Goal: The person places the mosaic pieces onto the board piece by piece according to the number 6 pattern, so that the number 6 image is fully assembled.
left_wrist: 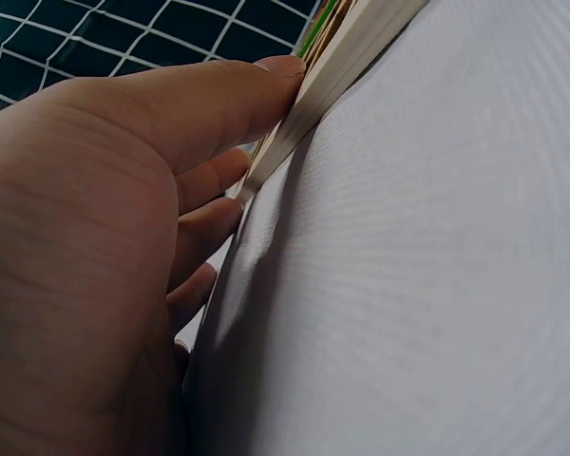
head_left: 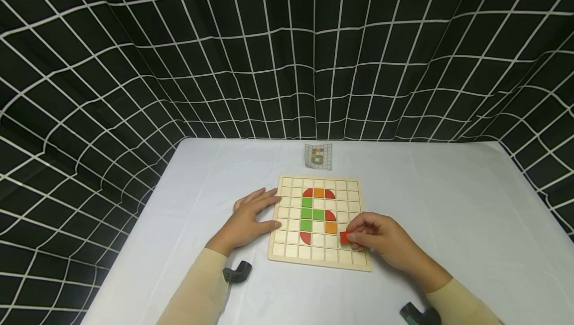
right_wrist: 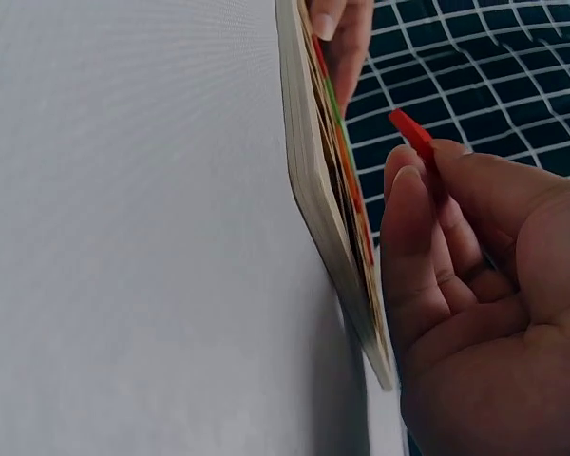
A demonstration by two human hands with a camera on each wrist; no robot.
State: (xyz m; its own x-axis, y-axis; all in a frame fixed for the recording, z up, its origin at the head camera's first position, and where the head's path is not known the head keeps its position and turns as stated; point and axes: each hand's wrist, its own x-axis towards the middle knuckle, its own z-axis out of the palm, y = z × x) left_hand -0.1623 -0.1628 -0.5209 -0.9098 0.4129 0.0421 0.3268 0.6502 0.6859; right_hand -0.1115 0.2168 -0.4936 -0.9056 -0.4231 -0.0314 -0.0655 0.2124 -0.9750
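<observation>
A square wooden grid board (head_left: 291,250) lies on the white table. Set in its cells are green squares (head_left: 306,214), orange squares (head_left: 331,228) and red rounded pieces (head_left: 305,238). My left hand (head_left: 244,223) rests at the board's left edge, fingers extended, with thumb and fingertips touching the rim; the left wrist view shows the thumb (left_wrist: 218,100) on the wooden edge. Between thumb and fingers, my right hand (head_left: 378,238) pinches a red piece (right_wrist: 413,133) above the lower right cells. Its full outline is partly hidden by the fingers.
Behind the board lies a small printed card (head_left: 318,156) showing a similar coloured pattern on a grid. White cloth covers the table (head_left: 448,205). A black curtain with white grid lines (head_left: 287,66) surrounds the back and sides.
</observation>
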